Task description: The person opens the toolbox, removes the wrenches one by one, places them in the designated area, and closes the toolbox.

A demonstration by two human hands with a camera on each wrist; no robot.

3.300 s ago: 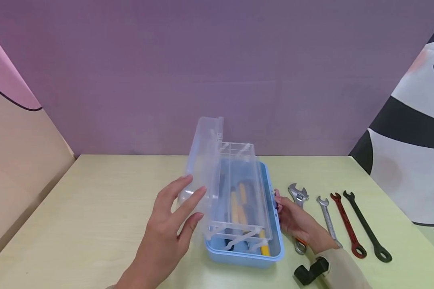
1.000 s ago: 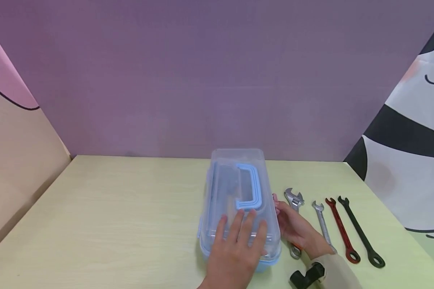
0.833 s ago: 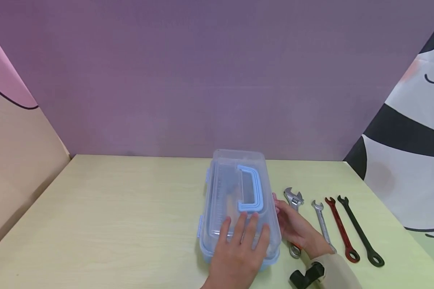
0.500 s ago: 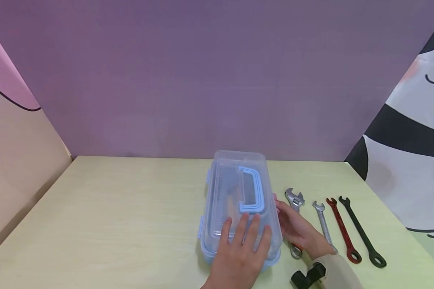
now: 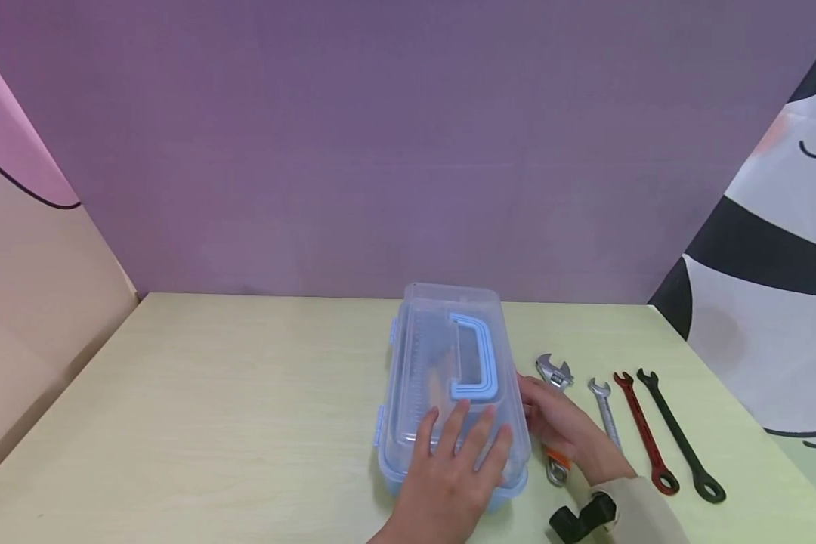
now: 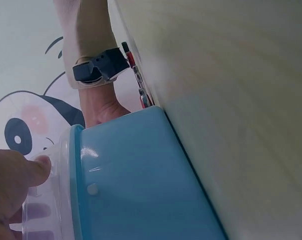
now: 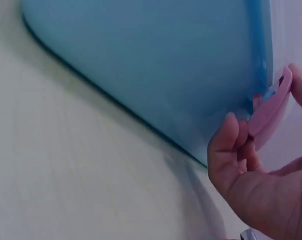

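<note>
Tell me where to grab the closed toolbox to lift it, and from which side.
Grip the blue handle, coming from straight above. It lies folded flat on the clear lid, so hook fingers under its long bar on the right side and swing it upright. The left hand presses flat on the lid's near end, and the right hand works the pink latch on the right wall, so both should probably clear first.

Two bare hands; cream sleeve [image 5: 642, 510] on the right arm, with a black camera mount [image 5: 581, 516] strapped at that wrist. Left forearm uncovered.
</note>
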